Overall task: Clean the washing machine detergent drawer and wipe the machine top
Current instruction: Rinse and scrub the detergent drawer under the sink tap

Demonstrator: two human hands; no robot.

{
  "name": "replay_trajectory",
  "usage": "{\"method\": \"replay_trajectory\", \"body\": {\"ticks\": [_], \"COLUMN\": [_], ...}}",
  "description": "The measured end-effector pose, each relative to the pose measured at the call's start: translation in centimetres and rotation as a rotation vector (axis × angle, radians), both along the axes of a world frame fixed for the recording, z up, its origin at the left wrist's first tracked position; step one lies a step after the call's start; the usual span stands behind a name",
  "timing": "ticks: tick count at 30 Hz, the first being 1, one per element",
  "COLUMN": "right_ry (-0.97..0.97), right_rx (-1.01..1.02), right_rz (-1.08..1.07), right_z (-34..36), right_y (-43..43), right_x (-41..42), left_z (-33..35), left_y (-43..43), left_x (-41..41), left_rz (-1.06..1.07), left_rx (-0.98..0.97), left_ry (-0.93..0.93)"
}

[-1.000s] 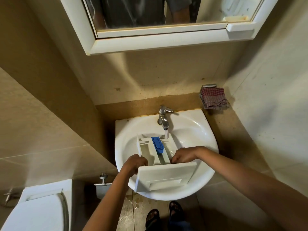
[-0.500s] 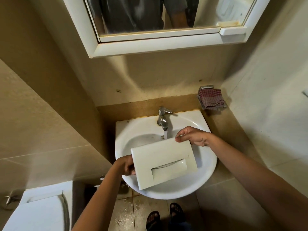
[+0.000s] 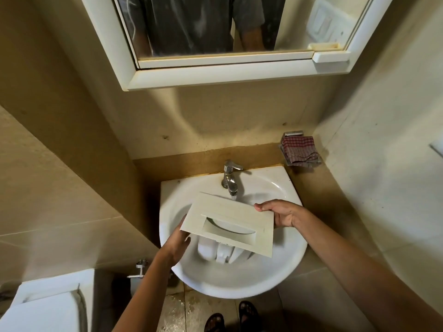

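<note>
"Since you stand nearer the toilet [image 3: 43, 307], what is the left hand [image 3: 177, 243] doing?"

"It holds the lower left corner of the detergent drawer [image 3: 230, 219], thumb showing below the front panel and fingers tucked out of sight behind it. The drawer hangs over the sink [image 3: 239, 292] with its panel tipped up toward us and its compartments pointing down into the bowl."

"And the tap [image 3: 230, 178]?"

"It sits just behind the panel's top edge. A thin stream seems to run from it, though I can't be sure."

"The right hand [image 3: 280, 213]?"

"Its fingers are hooked over the panel's upper right edge. So both hands grasp the drawer, each by an edge only."

"What could go wrong?"

"Wet plastic is slick, I'd guess. If either grip slips, the drawer drops onto the porcelain and a compartment wall may crack. Tilted like this, water striking the panel could also sheet off over the rim."

"And the checked cloth [image 3: 299, 150] at far right?"

"It is well apart from the drawer, but a hard splash might reach it before the machine top needs it."
</note>
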State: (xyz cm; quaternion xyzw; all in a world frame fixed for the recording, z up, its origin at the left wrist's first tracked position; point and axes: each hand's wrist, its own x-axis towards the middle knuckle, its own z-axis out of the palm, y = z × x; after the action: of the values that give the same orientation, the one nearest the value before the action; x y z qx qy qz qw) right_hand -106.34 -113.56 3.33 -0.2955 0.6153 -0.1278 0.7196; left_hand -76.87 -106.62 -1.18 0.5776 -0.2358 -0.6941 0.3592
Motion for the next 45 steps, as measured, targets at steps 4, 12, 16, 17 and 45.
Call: {"method": "replay_trajectory", "body": {"ticks": [4,12,16,17,45], "right_ry": [-0.037,-0.262,-0.416,-0.463,-0.311], "right_rx": [0.052,0.038,0.057,0.066,0.058], "right_rz": [-0.082,-0.274,-0.383,-0.404,-0.246], "right_z": [-0.8,-1.7,-3.0,-3.6,-7.0], "right_y": [0.1,1.6,3.3,3.8,8.6], "right_x": [0.2,-0.4,-0.9,-1.0,-0.8], "left_z": [-0.3,-1.9,-2.8,-3.0,-3.7], "left_y": [-0.6,-0.1,0.5,0.6,-5.2], "left_x": [-1.1,-1.6,-2.0,-2.1,-4.4], "left_rz": [-0.009,0.018,0.136,0.144,-0.071], "left_rx": [-0.008,0.050,0.272,0.309,0.247], "left_ry": [0.039,-0.292,-0.149,-0.091,-0.349]}}
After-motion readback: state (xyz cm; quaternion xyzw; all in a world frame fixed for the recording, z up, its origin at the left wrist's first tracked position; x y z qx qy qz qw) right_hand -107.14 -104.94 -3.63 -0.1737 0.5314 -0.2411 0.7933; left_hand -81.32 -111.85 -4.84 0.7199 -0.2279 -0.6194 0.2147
